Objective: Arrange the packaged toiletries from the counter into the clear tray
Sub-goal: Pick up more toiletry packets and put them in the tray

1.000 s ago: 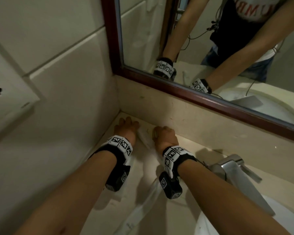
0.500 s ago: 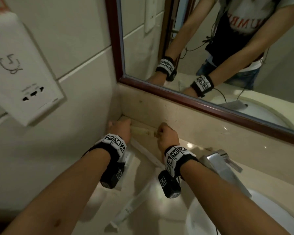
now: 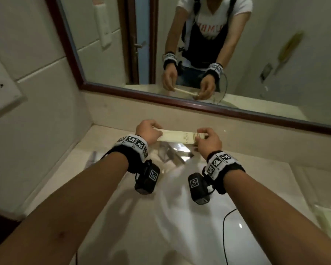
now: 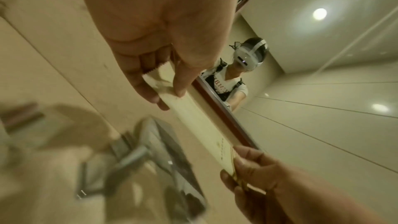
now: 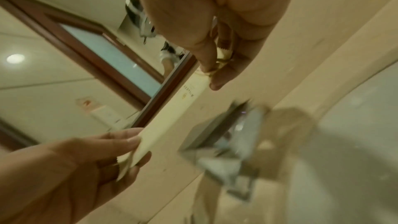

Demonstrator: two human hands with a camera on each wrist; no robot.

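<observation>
Here, left to right:
Wall socket [image 3: 0, 96]: a white plate on the tiled wall at the far left.
Second packet [image 3: 91, 159]: a blurred wrapped strip lying on the counter [image 3: 65, 175] near the left forearm; its contents cannot be read.
Left hand [image 3: 148, 131]: raised above the counter, thumb and fingers curled and pinching the left end of the packet [image 3: 177, 137]; the left wrist view shows the thumb on one face and the fingers [image 4: 148, 89] on the other, with the packet's zigzag edge between them.
Packet: a long, flat, cream-coloured wrapper with small print near its right end, held level in the air between both hands, in front of the mirror [image 3: 199, 44] and above the tap [image 3: 172, 153], touching neither.
Tap: a chrome fitting at the back of the white basin [image 3: 180, 217], blurred in every view.
Right hand [image 3: 208, 139]: also lifted, fingers curled, pinching the packet's right end between thumb and forefinger; the right wrist view shows that end crumpled in the pinch.
Mirror: wood-framed, reflecting both hands with the packet stretched between them.
Clear tray [image 3: 329, 217]: what seems to be its edge shows on the counter at the far right, well apart from the packet.
</observation>
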